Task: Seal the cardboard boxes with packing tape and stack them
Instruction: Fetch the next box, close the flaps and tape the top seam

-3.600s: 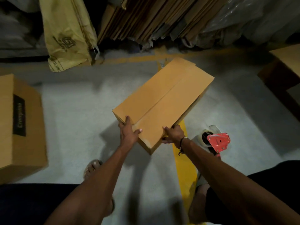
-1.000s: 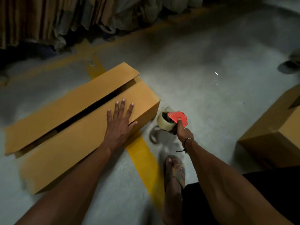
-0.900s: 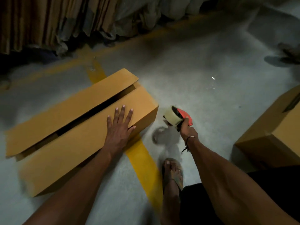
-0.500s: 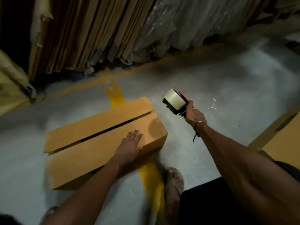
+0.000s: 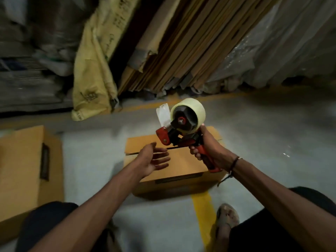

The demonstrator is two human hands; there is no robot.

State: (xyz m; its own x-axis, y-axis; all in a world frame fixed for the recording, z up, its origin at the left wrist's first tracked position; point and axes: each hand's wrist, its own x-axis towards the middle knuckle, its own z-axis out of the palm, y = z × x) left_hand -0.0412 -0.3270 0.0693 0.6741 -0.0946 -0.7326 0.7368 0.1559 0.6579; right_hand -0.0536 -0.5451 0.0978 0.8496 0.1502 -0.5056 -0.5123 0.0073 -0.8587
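Head view: box (image 5: 181,160) sits on the floor (image 5: 272,139) dead ahead, between the knees, long axis running left-right across the view. Top flaps down but not taped; dark slit along the seam, contents not visible. Dark label strip on the near side face. Right hand (image 5: 209,150) has its fingers wrapped round the red handle of the tape gun (image 5: 181,131), held up above the box, not touching it. Roll (image 5: 189,115) is on top, its axle facing the camera; red front plate points left toward the left hand, handle slants down-right. Loose tape tab (image 5: 162,115) sticks up left of the roll. Left hand (image 5: 152,159) is spread, palm facing right, fingers (image 5: 161,161) straight and relaxed, holding nothing, hovering over the box's left half just beside the gun's front plate. Second box (image 5: 27,170) on the floor at far left, flaps shut, dark label on its right face, well apart from the first. Yellow floor line (image 5: 202,208) runs under the first box toward the camera. Flat cardboard sheets (image 5: 181,48) and a yellow sack (image 5: 94,70) lean behind.
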